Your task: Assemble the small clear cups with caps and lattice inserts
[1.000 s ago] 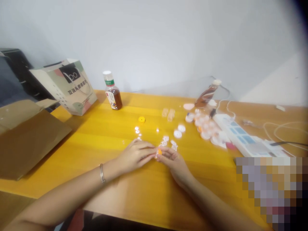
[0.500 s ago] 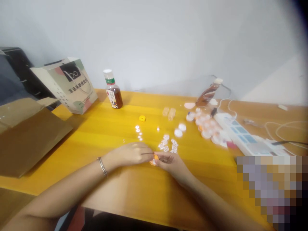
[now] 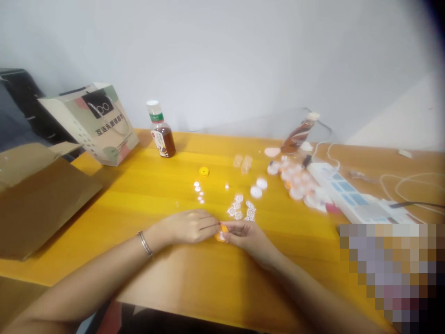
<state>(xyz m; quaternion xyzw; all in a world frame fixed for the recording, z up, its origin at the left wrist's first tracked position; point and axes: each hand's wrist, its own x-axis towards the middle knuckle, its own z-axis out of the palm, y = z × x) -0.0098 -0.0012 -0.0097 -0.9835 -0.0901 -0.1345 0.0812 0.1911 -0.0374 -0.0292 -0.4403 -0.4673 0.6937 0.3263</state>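
Note:
A small round orange piece with a white middle is pinched between my two hands, just above the table. My left hand, bracelet on the wrist, closes its fingers on the piece's left side. From the right, my right hand grips it between thumb and fingers. Just beyond my hands lie white openwork pieces with wheel-like shapes. Several tiny white round parts form a loose line, with a yellow disc behind them. Two white discs rest farther right.
A cluster of orange and white round pieces lies beside a white power strip or box with cables. Two drink bottles stand at the back, one upright, one leaning. A paper bag and open cardboard box occupy the left.
The whole view has shifted slightly to the left. My hands keep hold of the orange piece, and a little more of its face shows.

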